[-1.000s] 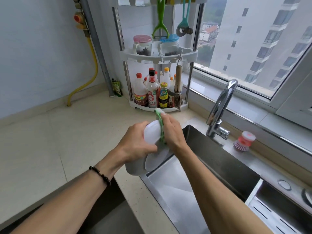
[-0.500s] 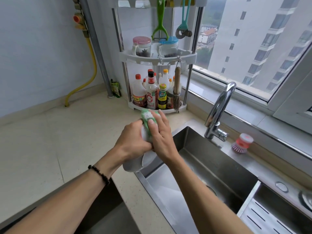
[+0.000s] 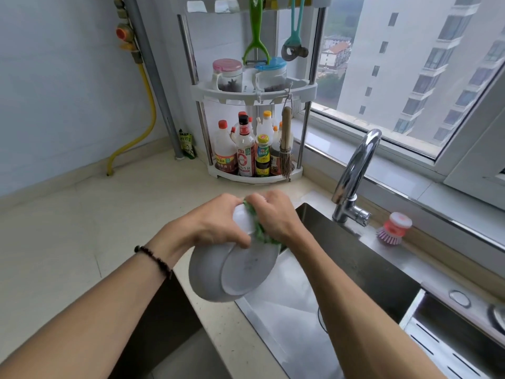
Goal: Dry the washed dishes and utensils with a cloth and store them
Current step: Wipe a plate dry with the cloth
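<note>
The drying step is in hand: the left hand (image 3: 216, 222) grips the rim of a white bowl (image 3: 218, 272) tilted over the edge of the sink (image 3: 341, 258), while the right hand (image 3: 276, 214) pinches a green cloth (image 3: 258, 231) against that rim. Next — judging by the pose — the bowl needs turning so the cloth reaches the rest of it.

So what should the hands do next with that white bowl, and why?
Probably slide the green cloth further round the round white ceramic bowl. The right hand presses it only against the top edge, while the left hand holds the bowl tilted over the steel sink, so most looks unwiped.
</note>
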`<state>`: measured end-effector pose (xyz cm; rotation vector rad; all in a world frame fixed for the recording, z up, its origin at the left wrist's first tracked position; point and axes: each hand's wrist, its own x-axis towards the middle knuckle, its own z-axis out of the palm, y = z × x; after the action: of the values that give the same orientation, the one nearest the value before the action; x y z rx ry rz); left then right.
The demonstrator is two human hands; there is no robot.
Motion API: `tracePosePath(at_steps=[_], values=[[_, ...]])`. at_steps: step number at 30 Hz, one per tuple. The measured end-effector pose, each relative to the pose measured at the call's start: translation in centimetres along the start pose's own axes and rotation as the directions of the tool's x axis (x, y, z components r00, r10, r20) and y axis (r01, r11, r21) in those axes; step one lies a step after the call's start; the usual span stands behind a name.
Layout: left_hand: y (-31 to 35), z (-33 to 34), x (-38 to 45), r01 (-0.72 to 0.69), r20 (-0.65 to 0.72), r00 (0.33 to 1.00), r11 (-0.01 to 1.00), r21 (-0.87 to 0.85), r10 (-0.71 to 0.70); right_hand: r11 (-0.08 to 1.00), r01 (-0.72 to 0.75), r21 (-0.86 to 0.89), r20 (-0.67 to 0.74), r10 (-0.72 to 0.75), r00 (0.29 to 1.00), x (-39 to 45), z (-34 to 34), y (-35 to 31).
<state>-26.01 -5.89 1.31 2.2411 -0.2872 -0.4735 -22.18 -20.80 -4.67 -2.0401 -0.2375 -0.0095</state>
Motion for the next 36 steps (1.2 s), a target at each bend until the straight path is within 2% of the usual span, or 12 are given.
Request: tracePosePath(at_steps=[6,7,10,11,15,19,22,24,27,31,33,36], values=[[-1.5,1.1,0.2,-0.041,-0.182,0.983,0.997,-0.058,0.030,0.996,0.085,-0.002,-0.116,-0.085,0.990,-0.9,3.0,-0.3],[-1.5,1.3,0.1,-0.046,-0.212,0.977,0.998,-0.046,0.035,0.993,0.092,0.073,-0.131,-0.082,0.988,-1.1,3.0,0.2],[-1.3,1.6,-0.4,-0.041,-0.293,0.955,0.999,0.015,0.044,0.867,-0.158,0.473,-0.035,0.197,0.980,-0.7,1.8,1.7],[-1.2,1.6,-0.4,-0.045,-0.311,0.949,0.999,0.021,0.049,0.857,-0.162,0.489,-0.024,0.199,0.980,-0.6,1.6,1.7],[-0.5,1.8,-0.3,-0.063,-0.315,0.946,0.995,0.075,0.083,0.951,0.084,0.297,-0.087,-0.061,0.994,-1.5,2.5,0.9],[-0.3,2.3,-0.6,-0.033,-0.325,0.945,0.999,0.029,0.040,0.799,-0.175,0.576,0.038,0.187,0.982,-1.8,1.1,1.9],[-0.7,2.4,-0.2,-0.028,-0.411,0.912,0.994,-0.109,-0.020,0.966,0.044,0.256,-0.051,-0.031,0.998,-3.1,2.3,1.3],[-0.9,2.7,-0.1,-0.029,-0.421,0.906,0.986,-0.166,-0.045,0.969,0.142,0.201,-0.056,-0.134,0.989,-3.8,3.2,1.6],[-1.3,3.0,-0.3,-0.015,-0.450,0.885,0.958,-0.287,-0.121,0.977,0.035,0.209,-0.069,-0.021,0.997,-3.2,2.9,2.9],[-1.7,2.5,-0.5,-0.045,-0.460,0.849,0.831,-0.555,-0.261,0.994,0.085,-0.075,0.096,-0.077,0.992,-4.3,3.3,2.2],[-1.8,2.3,-0.6,-0.048,-0.462,0.839,0.806,-0.589,-0.287,0.990,0.119,-0.083,0.126,-0.108,0.986,-3.9,2.7,2.2],[-2.0,2.3,-0.4,-0.058,-0.503,0.810,0.811,-0.582,-0.303,0.995,0.018,-0.102,0.134,-0.004,0.991,-3.2,2.3,1.7]])
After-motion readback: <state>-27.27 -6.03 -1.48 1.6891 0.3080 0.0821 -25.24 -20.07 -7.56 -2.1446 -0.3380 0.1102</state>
